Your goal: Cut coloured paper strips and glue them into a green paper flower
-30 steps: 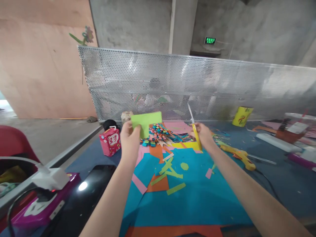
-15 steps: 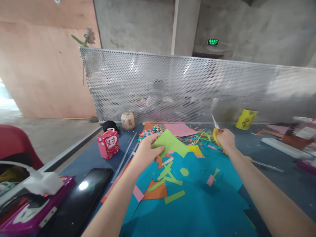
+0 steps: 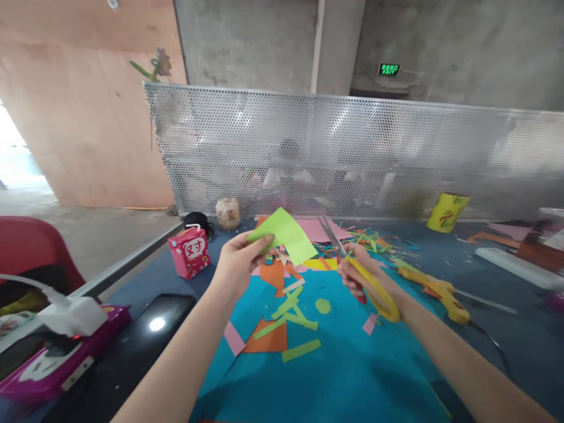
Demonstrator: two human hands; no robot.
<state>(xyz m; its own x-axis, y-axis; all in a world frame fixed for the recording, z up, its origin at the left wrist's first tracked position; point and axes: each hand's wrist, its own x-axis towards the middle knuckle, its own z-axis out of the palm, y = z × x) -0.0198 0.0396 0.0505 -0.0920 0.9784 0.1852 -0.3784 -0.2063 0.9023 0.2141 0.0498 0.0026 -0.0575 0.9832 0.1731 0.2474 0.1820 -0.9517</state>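
My left hand (image 3: 238, 264) pinches a piece of light green paper (image 3: 288, 235) between thumb and fingers, held up above the table. To its right, my right hand (image 3: 359, 267) grips a pair of scissors (image 3: 372, 285) with yellow and red handles. The scissor blades point up and to the left, apart from the paper. Below both hands lies a large blue sheet (image 3: 343, 370). Green strips (image 3: 291, 305), a small green round piece (image 3: 323, 306), an orange piece (image 3: 267, 338) and a pink scrap (image 3: 370, 324) rest on it.
A yellow glue gun (image 3: 436, 288) lies to the right. A phone (image 3: 145, 341), a power strip (image 3: 70, 364) and a red drink carton (image 3: 189, 251) stand or lie at left. Paper shreds, a jar (image 3: 228, 213) and a yellow can (image 3: 447, 211) are near the perforated metal screen (image 3: 264, 147).
My right hand has moved left with the scissors, which have turned so their handles show in front. My left hand has shifted slightly left with the green paper.
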